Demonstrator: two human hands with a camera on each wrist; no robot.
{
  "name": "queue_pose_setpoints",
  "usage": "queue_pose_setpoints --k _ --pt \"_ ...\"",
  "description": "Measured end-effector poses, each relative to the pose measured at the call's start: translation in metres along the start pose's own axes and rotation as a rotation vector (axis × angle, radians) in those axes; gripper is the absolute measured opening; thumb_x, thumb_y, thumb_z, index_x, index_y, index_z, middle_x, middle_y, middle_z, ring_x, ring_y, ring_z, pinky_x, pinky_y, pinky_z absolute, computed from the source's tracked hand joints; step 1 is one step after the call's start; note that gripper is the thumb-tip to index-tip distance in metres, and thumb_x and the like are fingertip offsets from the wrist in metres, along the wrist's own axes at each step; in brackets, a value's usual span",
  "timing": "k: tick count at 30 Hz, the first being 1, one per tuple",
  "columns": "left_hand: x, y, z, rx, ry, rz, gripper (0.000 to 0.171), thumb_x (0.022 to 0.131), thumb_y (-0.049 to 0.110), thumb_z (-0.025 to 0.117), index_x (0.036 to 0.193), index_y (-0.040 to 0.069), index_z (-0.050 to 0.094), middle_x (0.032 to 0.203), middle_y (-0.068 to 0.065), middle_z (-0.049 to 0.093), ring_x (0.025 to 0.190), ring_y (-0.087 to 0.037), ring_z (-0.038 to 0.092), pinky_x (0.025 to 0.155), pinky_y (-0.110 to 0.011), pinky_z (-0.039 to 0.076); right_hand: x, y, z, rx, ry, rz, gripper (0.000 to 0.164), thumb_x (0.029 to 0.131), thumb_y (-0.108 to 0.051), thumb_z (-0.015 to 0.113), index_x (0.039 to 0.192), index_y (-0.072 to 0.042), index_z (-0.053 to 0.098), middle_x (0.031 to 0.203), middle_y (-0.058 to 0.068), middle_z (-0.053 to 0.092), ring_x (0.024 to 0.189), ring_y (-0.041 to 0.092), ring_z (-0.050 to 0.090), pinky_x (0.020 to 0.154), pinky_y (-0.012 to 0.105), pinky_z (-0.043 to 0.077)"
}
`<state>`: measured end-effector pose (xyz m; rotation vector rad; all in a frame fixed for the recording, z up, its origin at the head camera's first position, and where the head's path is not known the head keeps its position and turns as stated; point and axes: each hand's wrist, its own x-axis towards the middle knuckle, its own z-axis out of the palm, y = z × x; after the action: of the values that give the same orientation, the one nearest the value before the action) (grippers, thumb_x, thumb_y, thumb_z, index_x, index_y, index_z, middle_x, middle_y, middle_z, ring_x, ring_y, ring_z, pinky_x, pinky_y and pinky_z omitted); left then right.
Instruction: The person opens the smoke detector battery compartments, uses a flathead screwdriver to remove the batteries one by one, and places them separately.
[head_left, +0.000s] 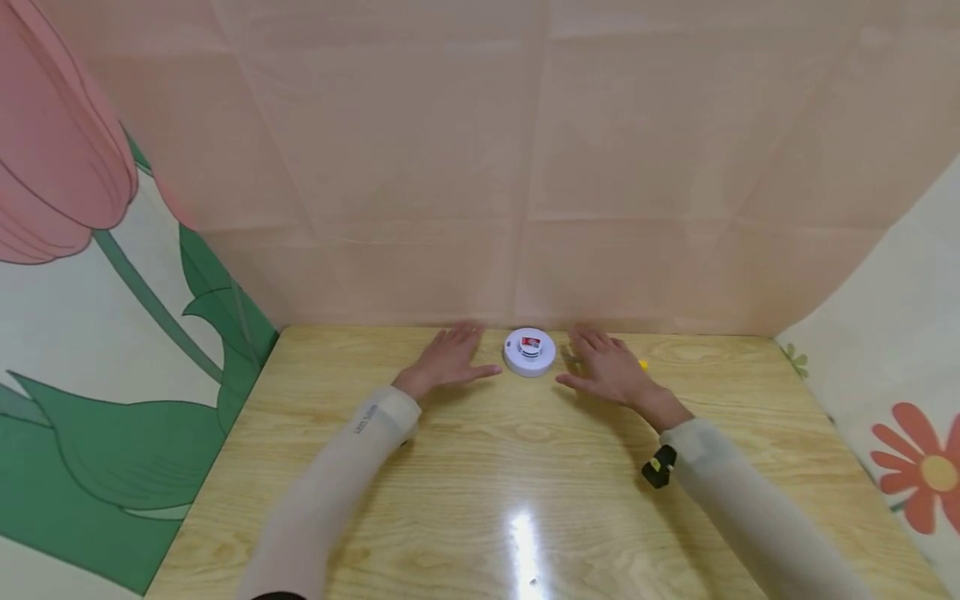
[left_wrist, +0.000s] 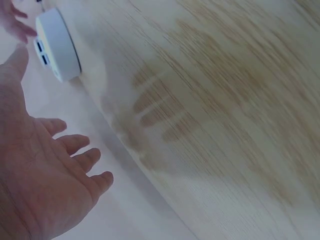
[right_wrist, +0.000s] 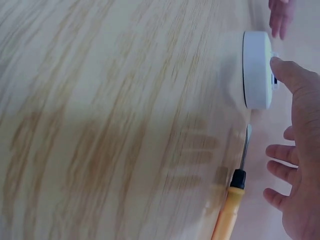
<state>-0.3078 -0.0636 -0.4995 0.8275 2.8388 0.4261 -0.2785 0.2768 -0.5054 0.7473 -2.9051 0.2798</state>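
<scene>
Backdrop: a creased pinkish-tan sheet (head_left: 525,167) rises right behind the table's far edge; a hand reaching too far would brush it, and loose fabric could snag a fingertip.
Tabletop: glossy, wood-grained tabletop (head_left: 465,467), with a bright reflection near its front; so smooth a finish may let a nudged thing slide.
Sleeves: both pale, the left sleeve (head_left: 322,500) and the right sleeve (head_left: 750,500) angling inward over the wood; a low forearm could drag a cuff across the surface.
Left hand: fingers spread, palm facing down, nothing in its grasp; the left hand (head_left: 447,358) is beside the detector, its thumb near but apart.
Right hand: equally spread and holding nothing; the right hand (head_left: 609,367) flanks the other side, thumb likewise apart. Should one hand push in before its partner, the uneven shove could spin or shift the piece.
Smoke detector: white, round, lying flat between the hands by the back edge; the smoke detector (head_left: 529,358) could be bumped into the sheet, as little room remains behind it.
Slotted screwdriver: yellow-orange handle, black collar; the slotted screwdriver (right_wrist: 231,210) lies near the right hand, blade towards the detector. A careless sweep might roll it or scratch the casing.
</scene>
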Motion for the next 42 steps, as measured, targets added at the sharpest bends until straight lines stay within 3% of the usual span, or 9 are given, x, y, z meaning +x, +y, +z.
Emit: queue_pose_setpoints --k 8,14,19,26,33,42 --pt "0.012 0.01 0.007 -0.011 0.002 0.045 0.097 0.101 0.066 0.057 0.167 0.003 0.025 0.174 -0.016 0.024 0.162 -0.033 0.02 0.131 -0.052 0.017 0.009 -0.004 0.009 0.04 -0.03 0.008 0.095 0.093 -0.058 0.074 0.157 0.006 0.043 0.159 0.03 0.045 0.147 0.05 0.041 0.115 0.072 0.036" --pt "0.018 0.016 0.011 -0.038 -0.003 0.067 0.096 0.102 0.061 0.061 0.167 0.002 0.024 0.174 -0.017 0.024 0.162 -0.032 0.021 0.131 -0.052 0.019 0.016 -0.008 0.016 0.081 -0.008 0.0 0.095 0.089 -0.054 0.08 0.154 0.006 0.046 0.154 0.03 0.05 0.143 0.049 0.047 0.114 0.071 0.038" --pt "0.023 0.02 0.015 -0.093 0.021 0.09 0.093 0.1 0.056 0.067 0.166 0.004 0.028 0.172 -0.017 0.029 0.159 -0.033 0.029 0.128 -0.057 0.024 0.021 -0.011 0.02 0.097 -0.006 0.01 0.096 0.087 -0.054 0.082 0.154 0.005 0.047 0.153 0.029 0.052 0.141 0.048 0.049 0.113 0.07 0.04" --pt "0.03 0.027 0.02 -0.125 0.048 0.117 0.083 0.1 0.048 0.071 0.165 0.011 0.035 0.168 -0.014 0.04 0.153 -0.032 0.041 0.127 -0.054 0.03 0.028 -0.015 0.026 0.145 -0.03 0.035 0.095 0.089 -0.054 0.081 0.156 0.003 0.045 0.154 0.027 0.053 0.141 0.046 0.05 0.115 0.067 0.039" --pt "0.036 0.028 0.024 -0.125 0.071 0.096 0.086 0.099 0.047 0.073 0.164 0.006 0.034 0.167 -0.016 0.04 0.148 -0.035 0.047 0.126 -0.049 0.033 0.032 -0.02 0.027 0.165 -0.029 0.062 0.096 0.087 -0.051 0.084 0.154 0.006 0.046 0.152 0.027 0.054 0.14 0.046 0.051 0.115 0.066 0.04" --pt "0.037 0.031 0.022 -0.152 0.053 0.108 0.09 0.1 0.041 0.075 0.165 -0.001 0.028 0.168 -0.02 0.036 0.149 -0.036 0.045 0.126 -0.048 0.033 0.036 -0.02 0.032 0.221 -0.021 0.066 0.095 0.089 -0.046 0.085 0.155 0.008 0.044 0.152 0.028 0.055 0.139 0.046 0.053 0.116 0.062 0.041"
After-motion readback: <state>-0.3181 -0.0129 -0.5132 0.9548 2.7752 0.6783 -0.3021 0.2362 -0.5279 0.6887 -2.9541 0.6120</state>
